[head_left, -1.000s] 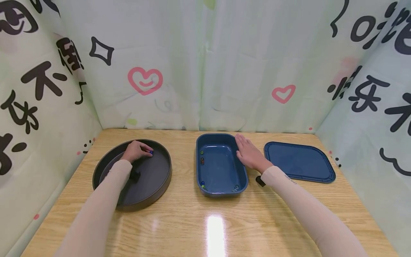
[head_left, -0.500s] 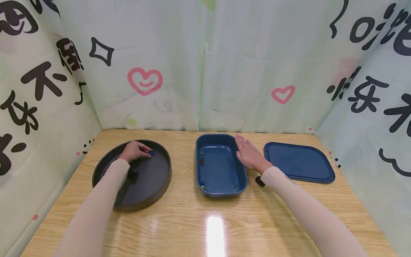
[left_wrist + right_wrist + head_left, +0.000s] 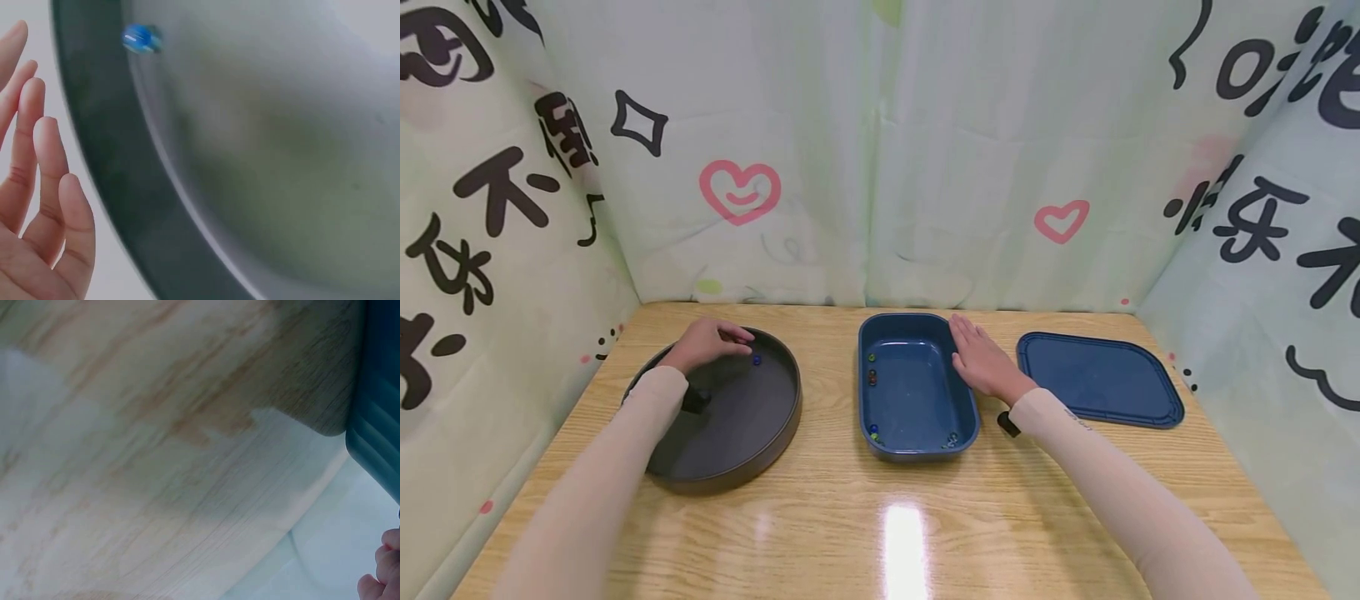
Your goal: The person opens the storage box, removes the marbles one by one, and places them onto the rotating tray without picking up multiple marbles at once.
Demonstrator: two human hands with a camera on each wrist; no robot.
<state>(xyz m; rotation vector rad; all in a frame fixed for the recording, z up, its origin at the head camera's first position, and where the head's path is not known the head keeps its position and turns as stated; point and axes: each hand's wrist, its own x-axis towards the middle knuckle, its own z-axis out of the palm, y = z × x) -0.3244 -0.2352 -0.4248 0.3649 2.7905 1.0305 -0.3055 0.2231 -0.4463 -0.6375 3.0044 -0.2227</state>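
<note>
My left hand (image 3: pixel 707 343) hangs over the far side of the round dark pan (image 3: pixel 730 433), holding nothing. In the left wrist view its fingers (image 3: pixel 50 144) are apart and loosely extended beside the pan's rim. A blue glass marble (image 3: pixel 756 360) lies on the pan floor just past the fingertips, close to the wall, as the left wrist view shows for the same marble (image 3: pixel 141 39). My right hand (image 3: pixel 988 358) rests with straight fingers along the right rim of the deep blue rectangular box (image 3: pixel 917 456). In the right wrist view only a few fingertips (image 3: pixel 390 556) show.
Several small marbles lie inside the blue box, including brown ones (image 3: pixel 872 377) by the left wall and clear ones (image 3: pixel 952 438) in the near right corner. A flat blue lid (image 3: pixel 1101 379) lies to the right on the wooden table (image 3: pixel 820 533). Printed curtains (image 3: pixel 880 167) enclose the back and sides.
My left fingertips were at the blue marble a second ago. The hand has since drawn up and left, leaving the marble in the pan. The right hand has stayed put.
</note>
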